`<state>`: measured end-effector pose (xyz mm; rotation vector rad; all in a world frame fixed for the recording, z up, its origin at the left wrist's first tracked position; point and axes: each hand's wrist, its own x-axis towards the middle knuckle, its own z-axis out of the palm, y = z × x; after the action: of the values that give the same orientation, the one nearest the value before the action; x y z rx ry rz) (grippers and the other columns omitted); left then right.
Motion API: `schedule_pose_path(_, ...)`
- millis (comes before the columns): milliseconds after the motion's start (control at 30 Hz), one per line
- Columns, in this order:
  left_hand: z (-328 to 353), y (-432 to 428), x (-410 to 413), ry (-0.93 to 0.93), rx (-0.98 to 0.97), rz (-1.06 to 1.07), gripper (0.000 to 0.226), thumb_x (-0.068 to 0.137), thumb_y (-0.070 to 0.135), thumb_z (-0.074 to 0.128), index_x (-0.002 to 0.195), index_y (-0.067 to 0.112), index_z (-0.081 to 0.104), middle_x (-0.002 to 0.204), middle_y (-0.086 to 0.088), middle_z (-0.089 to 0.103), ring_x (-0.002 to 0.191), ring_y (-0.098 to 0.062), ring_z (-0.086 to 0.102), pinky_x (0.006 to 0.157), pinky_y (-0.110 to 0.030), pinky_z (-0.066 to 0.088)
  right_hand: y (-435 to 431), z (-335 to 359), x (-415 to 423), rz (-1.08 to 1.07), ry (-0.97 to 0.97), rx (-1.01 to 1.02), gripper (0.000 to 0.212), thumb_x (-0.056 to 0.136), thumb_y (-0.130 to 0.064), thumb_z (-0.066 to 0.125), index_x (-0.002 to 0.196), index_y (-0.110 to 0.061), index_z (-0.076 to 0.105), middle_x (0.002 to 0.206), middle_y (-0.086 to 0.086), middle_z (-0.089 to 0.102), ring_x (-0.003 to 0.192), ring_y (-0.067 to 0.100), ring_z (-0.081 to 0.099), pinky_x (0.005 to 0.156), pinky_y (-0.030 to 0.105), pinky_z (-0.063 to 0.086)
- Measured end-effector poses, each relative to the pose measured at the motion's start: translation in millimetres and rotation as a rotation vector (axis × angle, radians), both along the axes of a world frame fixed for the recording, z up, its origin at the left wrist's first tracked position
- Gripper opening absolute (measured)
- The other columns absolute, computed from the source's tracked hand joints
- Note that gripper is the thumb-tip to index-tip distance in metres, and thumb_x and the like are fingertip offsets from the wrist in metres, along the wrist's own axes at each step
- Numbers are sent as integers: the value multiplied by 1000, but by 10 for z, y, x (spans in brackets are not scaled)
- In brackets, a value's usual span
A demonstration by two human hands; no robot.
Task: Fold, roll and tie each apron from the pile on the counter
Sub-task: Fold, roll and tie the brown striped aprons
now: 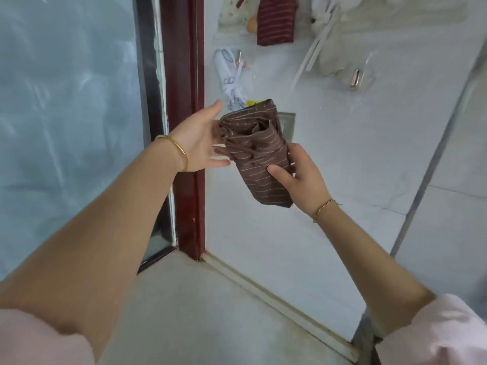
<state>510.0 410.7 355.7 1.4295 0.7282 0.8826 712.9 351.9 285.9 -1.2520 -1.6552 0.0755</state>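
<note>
We see right hand [303,177] fingers clamped round the rolled brown striped apron [261,164] mid-frame; left hand [200,138] fingers apart, straight, against its left side.

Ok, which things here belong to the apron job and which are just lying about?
Job: brown striped rolled apron, right hand, left hand, dark red striped apron, white patterned tied roll, beige apron.
Lying about: small rose-gold metal object in clear plastic.
</note>
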Motion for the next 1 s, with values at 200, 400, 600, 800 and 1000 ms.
schedule_pose_path(200, 349, -48, 472, -220, 133, -186, 59, 83, 67, 38, 104, 17, 62, 103, -3, 67, 102, -21, 63, 95, -42, 48, -154, 635, 329, 68, 255, 6, 26, 91, -25, 60, 114, -24, 50, 98, -8, 60, 88, 15, 61, 78, 31, 54)
schedule_pose_path(400, 411, 30, 927, -180, 315, -151, 42, 89, 21, 57, 128, 6, 52, 124, -8, 62, 113, -25, 59, 92, -41, 50, -193, 1077, 522, 57, 252, 96, 23, 90, -26, 61, 111, -25, 52, 90, -13, 58, 83, 11, 60, 76, 27, 53)
schedule_pose_path(600, 598, 163, 1255, -235, 296, -45, 29, 92, 22, 57, 121, 14, 58, 117, -5, 66, 109, -22, 62, 90, -44, 52, -213, 1181, 661, 28, 282, 115, 37, 88, -30, 63, 122, -24, 48, 93, -12, 59, 84, 9, 63, 64, 17, 53)
schedule_pose_path(800, 1132, 195, 1646, -341, 346, 20, 18, 92, 23, 58, 108, 16, 63, 107, -2, 69, 101, -20, 64, 84, -41, 54, -154, 1626, 893, -96, 244, 282, 41, 89, -23, 62, 126, -20, 45, 100, -8, 59, 91, 14, 64, 76, 30, 56)
schedule_pose_path(1000, 1797, 212, 2080, -404, 402, 6, 28, 97, 25, 50, 123, 15, 57, 115, -6, 66, 101, -23, 65, 87, -44, 54, 13, 2232, 1185, -176, 193, 466, 38, 91, -19, 57, 128, -21, 48, 91, -19, 54, 86, 1, 59, 84, 33, 55)
